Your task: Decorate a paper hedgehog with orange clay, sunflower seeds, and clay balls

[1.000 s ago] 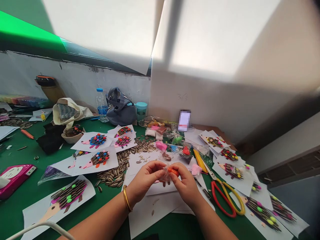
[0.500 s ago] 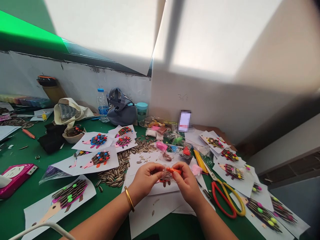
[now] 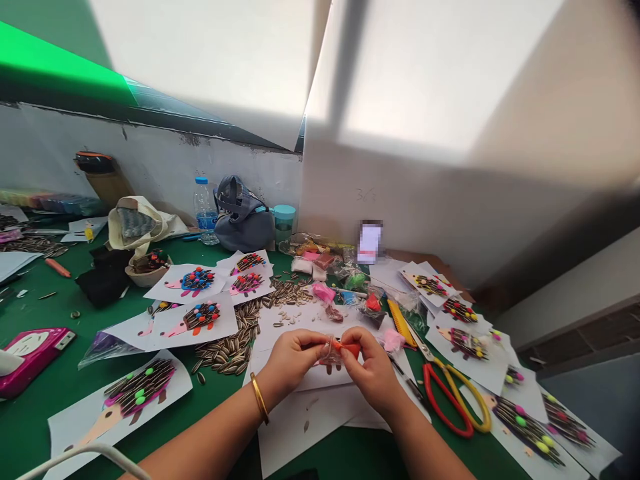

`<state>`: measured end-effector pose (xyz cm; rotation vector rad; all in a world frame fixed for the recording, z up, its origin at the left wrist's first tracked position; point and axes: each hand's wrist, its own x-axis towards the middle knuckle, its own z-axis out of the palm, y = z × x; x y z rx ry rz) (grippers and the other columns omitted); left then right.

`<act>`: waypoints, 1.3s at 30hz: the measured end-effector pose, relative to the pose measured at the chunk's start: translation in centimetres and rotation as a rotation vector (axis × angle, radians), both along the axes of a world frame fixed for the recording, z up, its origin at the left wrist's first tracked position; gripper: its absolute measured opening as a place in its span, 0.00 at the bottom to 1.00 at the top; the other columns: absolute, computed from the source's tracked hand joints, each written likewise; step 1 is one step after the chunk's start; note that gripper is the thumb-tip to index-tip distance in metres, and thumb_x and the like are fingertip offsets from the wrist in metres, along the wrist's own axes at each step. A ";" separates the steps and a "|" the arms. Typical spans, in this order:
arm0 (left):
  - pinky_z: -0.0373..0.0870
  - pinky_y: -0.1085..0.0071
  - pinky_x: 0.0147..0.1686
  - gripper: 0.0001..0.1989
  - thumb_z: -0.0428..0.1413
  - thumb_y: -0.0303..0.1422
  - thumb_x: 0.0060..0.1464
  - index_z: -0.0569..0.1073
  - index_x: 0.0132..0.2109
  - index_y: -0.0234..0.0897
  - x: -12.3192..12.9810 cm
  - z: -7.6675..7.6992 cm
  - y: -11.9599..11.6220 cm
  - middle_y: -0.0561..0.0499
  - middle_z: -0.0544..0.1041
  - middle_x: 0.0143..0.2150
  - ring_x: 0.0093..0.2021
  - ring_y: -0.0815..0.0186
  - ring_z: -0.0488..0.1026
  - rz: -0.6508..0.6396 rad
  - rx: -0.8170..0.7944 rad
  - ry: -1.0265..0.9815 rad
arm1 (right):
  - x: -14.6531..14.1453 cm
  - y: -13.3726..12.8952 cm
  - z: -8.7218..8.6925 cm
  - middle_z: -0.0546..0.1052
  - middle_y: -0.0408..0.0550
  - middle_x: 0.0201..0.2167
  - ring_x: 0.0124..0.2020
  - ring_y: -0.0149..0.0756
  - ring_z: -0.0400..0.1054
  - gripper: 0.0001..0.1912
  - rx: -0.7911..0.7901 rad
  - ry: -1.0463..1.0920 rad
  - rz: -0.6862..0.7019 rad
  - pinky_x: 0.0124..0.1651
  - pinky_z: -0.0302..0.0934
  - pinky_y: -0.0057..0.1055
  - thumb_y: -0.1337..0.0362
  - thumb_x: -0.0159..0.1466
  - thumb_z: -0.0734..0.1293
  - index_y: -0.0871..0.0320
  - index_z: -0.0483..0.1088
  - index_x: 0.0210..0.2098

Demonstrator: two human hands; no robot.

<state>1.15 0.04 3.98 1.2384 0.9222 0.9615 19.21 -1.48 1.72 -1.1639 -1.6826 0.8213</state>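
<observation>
Over the white paper sheets point(image 3: 285, 413), my two hands work close together. My left hand point(image 3: 295, 363) is closed, pinching a crinkled clear plastic wrapper point(image 3: 329, 350). Between finger and thumb, my right hand point(image 3: 373, 367) grips a lump of orange modelling clay point(image 3: 351, 349) that touches the wrapper. Partly hidden behind the fingers is a picture on the paper with small brown feet point(image 3: 333, 368). Brown clay point(image 3: 333, 313), pink clay point(image 3: 323, 292) and red clay point(image 3: 373, 302) lie in plastic just beyond the hands.
Striped sunflower seeds point(image 3: 225, 353) are heaped left of the paper. Scissors point(image 3: 450, 393) and a yellow cutter point(image 3: 400, 323) lie to the right. Hedgehog pictures point(image 3: 140, 393) spread on both sides. A water bottle point(image 3: 204, 213), a grey bag point(image 3: 243, 227) and a phone point(image 3: 369, 241) stand behind.
Both hands have dropped very slightly. The orange clay has turned and now shows more toward the right hand's fingers, with the wrapper gathered at its left end.
</observation>
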 end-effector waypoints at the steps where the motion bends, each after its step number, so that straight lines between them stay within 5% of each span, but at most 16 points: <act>1: 0.73 0.70 0.31 0.10 0.62 0.36 0.46 0.81 0.35 0.35 0.0 0.0 0.0 0.49 0.80 0.27 0.27 0.65 0.75 0.011 -0.019 -0.018 | 0.0 0.0 0.0 0.70 0.43 0.33 0.34 0.34 0.65 0.04 -0.004 -0.002 -0.009 0.39 0.60 0.31 0.64 0.63 0.64 0.55 0.66 0.37; 6: 0.73 0.69 0.31 0.09 0.64 0.36 0.44 0.81 0.32 0.35 -0.1 -0.2 0.0 0.49 0.79 0.28 0.28 0.64 0.75 0.028 -0.021 -0.001 | 0.1 -0.2 0.0 0.73 0.46 0.37 0.38 0.37 0.68 0.09 -0.043 0.041 0.019 0.43 0.62 0.34 0.59 0.65 0.63 0.55 0.66 0.42; 12: 0.72 0.68 0.38 0.10 0.59 0.37 0.51 0.82 0.38 0.41 -0.4 0.1 0.1 0.50 0.74 0.33 0.35 0.64 0.73 0.050 0.172 0.148 | -0.1 0.0 0.3 0.75 0.45 0.30 0.29 0.35 0.70 0.13 -0.146 0.200 0.115 0.34 0.64 0.31 0.53 0.67 0.61 0.56 0.66 0.42; 18: 0.72 0.69 0.33 0.11 0.58 0.38 0.53 0.81 0.41 0.41 0.0 0.6 -0.3 0.50 0.70 0.36 0.35 0.65 0.72 0.048 0.031 -0.011 | -0.2 0.1 1.0 0.75 0.44 0.30 0.28 0.34 0.69 0.14 -0.163 0.231 0.044 0.33 0.64 0.30 0.52 0.67 0.60 0.55 0.69 0.39; 29: 0.71 0.69 0.37 0.14 0.62 0.41 0.49 0.82 0.38 0.36 -0.2 -0.5 0.2 0.47 0.80 0.33 0.34 0.63 0.74 -0.065 0.045 0.056 | -0.1 0.2 0.0 0.71 0.42 0.29 0.28 0.32 0.65 0.14 -0.197 0.176 -0.031 0.32 0.62 0.28 0.51 0.62 0.66 0.56 0.66 0.37; 34: 0.69 0.72 0.40 0.10 0.59 0.38 0.54 0.81 0.34 0.37 -0.3 -0.7 0.1 0.50 0.80 0.33 0.36 0.64 0.74 -0.128 0.249 0.208 | -0.5 0.0 -0.4 0.71 0.42 0.28 0.29 0.32 0.65 0.12 -0.121 0.103 -0.011 0.33 0.61 0.28 0.54 0.63 0.66 0.56 0.65 0.34; 39: 0.70 0.72 0.40 0.08 0.60 0.38 0.52 0.82 0.36 0.41 -0.3 -0.7 0.1 0.50 0.81 0.35 0.37 0.64 0.76 0.022 0.301 0.305 | -0.7 -0.3 0.1 0.72 0.42 0.27 0.28 0.33 0.68 0.10 -0.173 0.244 0.077 0.33 0.63 0.30 0.55 0.66 0.63 0.55 0.64 0.37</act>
